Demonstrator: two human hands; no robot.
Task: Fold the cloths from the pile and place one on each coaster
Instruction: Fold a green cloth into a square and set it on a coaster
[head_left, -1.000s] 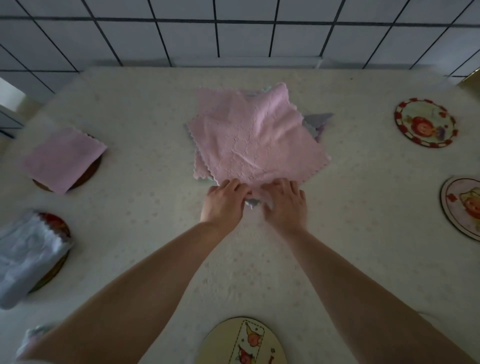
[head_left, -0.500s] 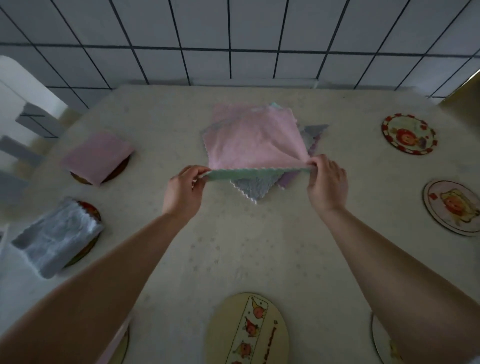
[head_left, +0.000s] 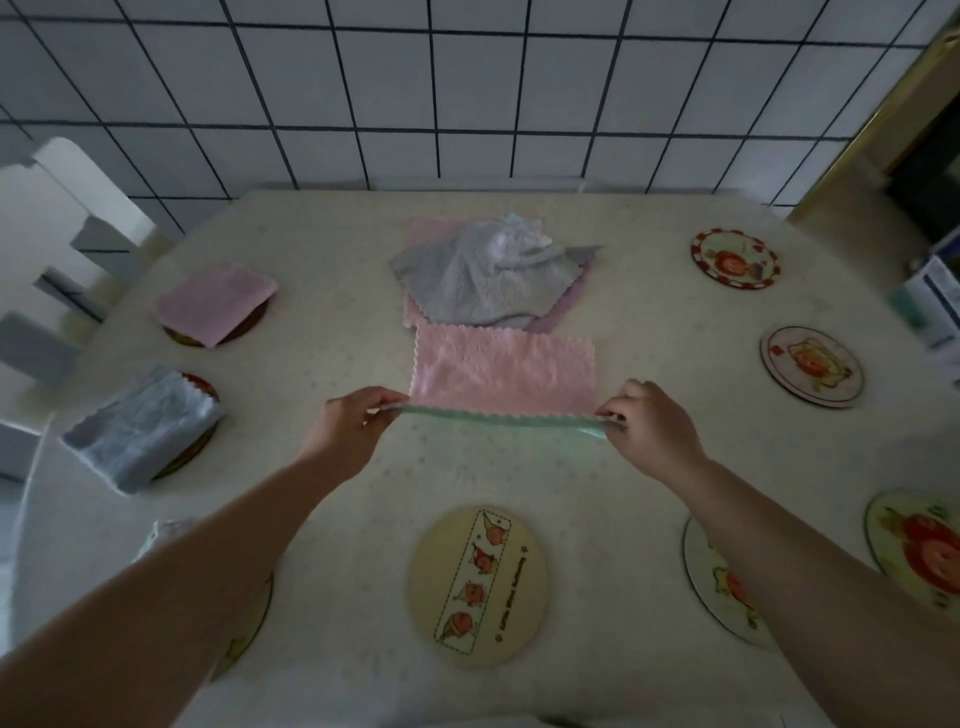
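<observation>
A pink cloth (head_left: 503, 371) with a green underside is stretched between my hands over the table's middle. My left hand (head_left: 353, 426) pinches its near left corner and my right hand (head_left: 649, 426) pinches its near right corner; the far edge trails on the table. Behind it lies the pile (head_left: 488, 273), a crumpled grey cloth on top of pink and purple ones. At the left, a folded pink cloth (head_left: 215, 301) and a folded grey cloth (head_left: 137, 428) each cover a coaster. A bare oval coaster (head_left: 478, 584) lies near me.
Bare picture coasters lie at the right: one at the far right (head_left: 735, 258), one mid right (head_left: 810, 365), two near my right forearm (head_left: 722, 587) (head_left: 919, 545). Another coaster (head_left: 244, 623) peeks from under my left forearm. A white chair (head_left: 62, 228) stands left. Tiled wall behind.
My hands have pulled the pink cloth off the pile toward me and spread it wide. The grey cloth beneath is now exposed and crumpled.
</observation>
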